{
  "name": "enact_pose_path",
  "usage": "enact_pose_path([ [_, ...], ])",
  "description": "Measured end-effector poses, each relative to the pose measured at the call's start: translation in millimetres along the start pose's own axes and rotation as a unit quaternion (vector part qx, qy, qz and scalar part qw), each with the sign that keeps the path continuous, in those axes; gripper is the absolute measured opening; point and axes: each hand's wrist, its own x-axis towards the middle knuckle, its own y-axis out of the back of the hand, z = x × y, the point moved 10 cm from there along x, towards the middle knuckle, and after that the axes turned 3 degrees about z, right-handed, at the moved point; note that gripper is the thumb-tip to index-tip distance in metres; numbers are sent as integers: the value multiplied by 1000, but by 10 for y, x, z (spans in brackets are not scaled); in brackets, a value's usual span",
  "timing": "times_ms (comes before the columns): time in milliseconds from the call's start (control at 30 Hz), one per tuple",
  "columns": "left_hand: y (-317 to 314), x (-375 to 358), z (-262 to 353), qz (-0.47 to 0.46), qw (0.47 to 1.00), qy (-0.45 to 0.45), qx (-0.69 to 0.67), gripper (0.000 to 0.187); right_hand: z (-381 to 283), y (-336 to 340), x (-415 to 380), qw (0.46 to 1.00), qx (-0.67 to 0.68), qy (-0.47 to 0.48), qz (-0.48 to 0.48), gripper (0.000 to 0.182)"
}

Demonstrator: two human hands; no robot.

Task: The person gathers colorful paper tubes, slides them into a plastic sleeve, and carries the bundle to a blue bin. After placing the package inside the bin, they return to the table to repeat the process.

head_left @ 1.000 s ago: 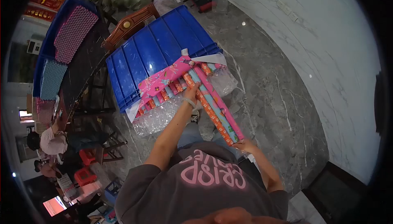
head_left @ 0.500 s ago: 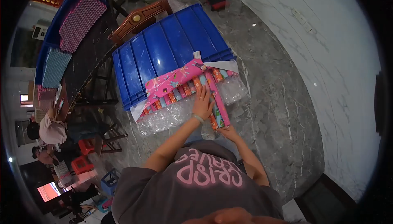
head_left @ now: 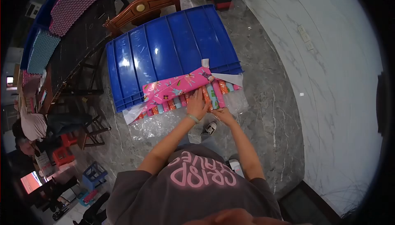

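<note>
Patterned paper rolls (head_left: 212, 95) in orange, light blue and pink lie side by side on clear plastic wrap (head_left: 158, 126). A pink printed sheet (head_left: 177, 86) covers their far ends, along the near edge of a large blue plastic crate (head_left: 164, 40). My left hand (head_left: 198, 105) rests on top of the rolls, fingers stretched out and partly under the sheet's edge. My right hand (head_left: 223, 115) grips the near ends of several rolls at the right of the row; its fingertips are partly hidden.
Behind the crate stands a carved wooden chair (head_left: 144, 9). A dark table (head_left: 82, 44) at left carries blue trays with pink and light-blue tubes. Other people sit farther left near red stools (head_left: 62, 156). A marble-patterned wall (head_left: 304, 52) rises at right.
My right hand has pushed the rolls away from me, so their near ends stick out less from the row. My left hand has shifted slightly left and nearer my body.
</note>
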Motion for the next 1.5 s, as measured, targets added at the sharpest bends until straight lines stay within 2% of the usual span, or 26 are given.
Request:
enact_pose_path([
  [33, 2, 62, -51, 2, 1000, 3, -4, 62, -77, -1, 54, 1000, -5, -3, 0, 18],
  [100, -141, 158, -217, -74, 996, 41, 34, 56, -217, -22, 183, 1000, 5, 6, -1, 18],
  [133, -142, 198, -241, -72, 996, 44, 32, 56, -230, -33, 268, 1000, 2, 6, -2, 18],
  [200, -201, 246, -316, -104, 992, 74, 23, 48, -297, -88, 388, 997, 78, -14, -12, 16],
  [333, -174, 274, -312, -113, 990, 87, 18, 47, -430, -110, 394, 998, 51, -30, -38, 17],
  [433, -195, 273, -334, -108, 990, 90, 8, 47, -424, -125, 404, 996, 83, 3, -44, 16],
  [533, -156, 305, -334, -85, 993, 76, 34, 46, -489, -94, 417, 997, 69, 11, -30, 17],
  [600, -278, 277, -434, -161, 976, 137, 40, 45, -438, -76, 342, 995, -42, -51, -73, 22],
  [633, -271, 321, -465, -156, 977, 137, 42, 45, -437, -77, 328, 995, -43, -46, -75, 22],
  [700, -438, 382, -559, -202, 971, 126, -17, 52, -428, -15, 314, 997, 2, -42, -63, 31],
  [733, -533, 393, -694, -193, 973, 126, -17, 52, -385, -18, 328, 997, -4, -36, -66, 31],
  [800, -541, 510, -639, -119, 991, 2, -56, 53, -424, -75, 394, 998, -33, 22, -58, 26],
  [833, -574, 495, -651, -117, 992, 6, -54, 53, -431, -85, 392, 998, -26, 28, -59, 27],
  [900, -602, 498, -699, -115, 981, 49, -147, 52, -514, -106, 241, 998, -22, 47, -35, 28],
  [933, -720, 495, -753, -186, 970, 81, -133, 48, -555, -80, 169, 998, -20, 66, -8, 30],
  [1067, -475, 525, -445, -220, 966, 76, -116, 47, -487, -53, 215, 994, -58, 91, -22, 30],
  [1100, -622, 500, -571, -219, 966, 74, -119, 47, -427, -29, 331, 994, -38, 94, -32, 28],
  [1167, -818, 593, -654, -125, 987, -99, -16, 47, -513, -11, 413, 996, -35, 84, -20, 26],
  [1200, -489, 597, -461, -163, 986, -18, -11, 52, -560, -19, 421, 995, -42, 89, -18, 26],
  [1233, -309, 557, -251, -157, 987, -21, -15, 52, -545, 1, 434, 996, -40, 80, -10, 31],
  [1300, -230, 207, -381, -217, 959, 183, -15, 62, -511, -6, 422, 997, -41, 72, -6, 37],
  [1333, -169, 58, -214, -133, 988, 67, 49, 68, -507, 46, 424, 996, -58, 61, 20, 36],
  [1367, -148, -245, -70, -44, 991, -50, 114, 74, -524, 116, 443, 995, -76, 53, 45, 35],
  [1433, -179, -1034, -4, -67, 976, -164, 122, 79, -404, 213, 452, 995, -89, 43, -6, 29],
  [1500, 152, -1829, -157, -119, 967, -212, 73, 77, -390, 199, 139, 998, -51, -17, 30, 26],
])
